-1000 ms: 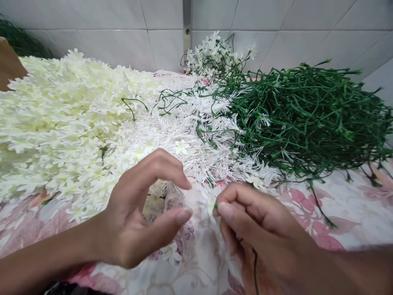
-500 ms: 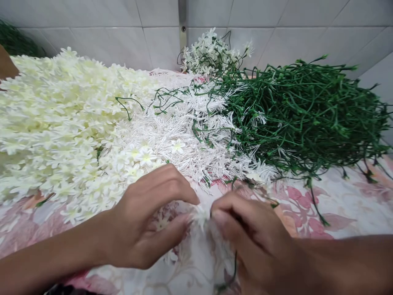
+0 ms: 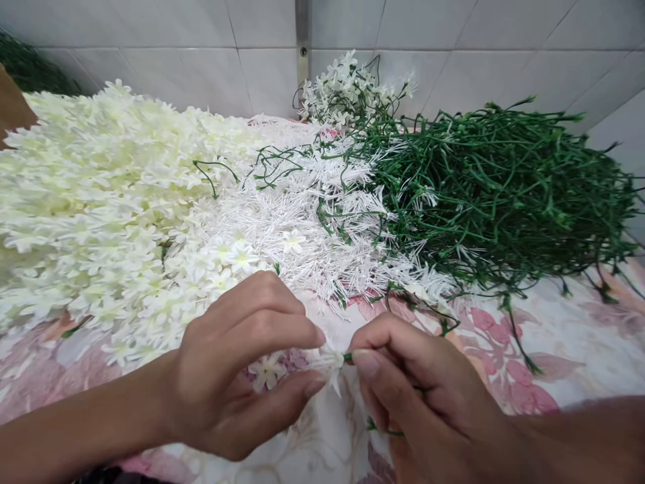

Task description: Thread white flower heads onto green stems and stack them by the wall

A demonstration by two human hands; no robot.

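Observation:
Between the thumb and index fingertips of my left hand [image 3: 246, 366] is a small white flower piece [image 3: 328, 363]. My right hand [image 3: 420, 383] pinches a green stem [image 3: 347, 357] that meets the right end of the flower piece. A white flower [image 3: 266, 372] lies on the cloth below my left hand. Beyond the hands spreads a pile of thin white stamens [image 3: 287, 215], with a large heap of white-yellow blossoms [image 3: 95, 202] to its left and a heap of green stems [image 3: 498, 195] to its right.
A bunch of white flowers on green stems [image 3: 347, 91] rests against the tiled wall [image 3: 267, 74] at the back. A floral cloth [image 3: 569, 349] covers the surface. More green stems [image 3: 30, 64] and a brown object [image 3: 15, 104] show at the far left.
The green tip in my right fingers now shows at the flower piece. My left hand has shifted slightly down, and the view has moved a little.

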